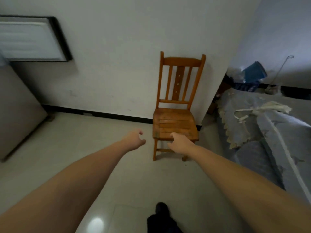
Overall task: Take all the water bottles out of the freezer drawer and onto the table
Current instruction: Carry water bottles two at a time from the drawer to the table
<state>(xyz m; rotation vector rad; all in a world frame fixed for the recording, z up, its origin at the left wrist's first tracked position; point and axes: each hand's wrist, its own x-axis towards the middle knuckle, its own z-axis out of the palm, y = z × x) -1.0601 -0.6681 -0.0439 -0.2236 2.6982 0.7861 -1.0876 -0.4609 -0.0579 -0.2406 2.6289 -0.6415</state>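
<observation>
No water bottle and no freezer drawer shows in the head view. Both my arms reach forward over the tiled floor. My left hand (134,139) hangs in the air with loosely curled fingers and holds nothing. My right hand (179,142) is also empty, fingers relaxed, in front of the front edge of a wooden chair (175,118); whether it touches the seat I cannot tell. A grey appliance body (16,111) stands at the far left with its open white door (32,39) above it. A table under a light blue cloth (269,132) fills the right.
The wooden chair stands against the white wall straight ahead. White string or cloth scraps (262,110) lie on the tablecloth. A blue bin and bags (250,76) sit at the back right. My dark shoe (162,211) is on the shiny floor below.
</observation>
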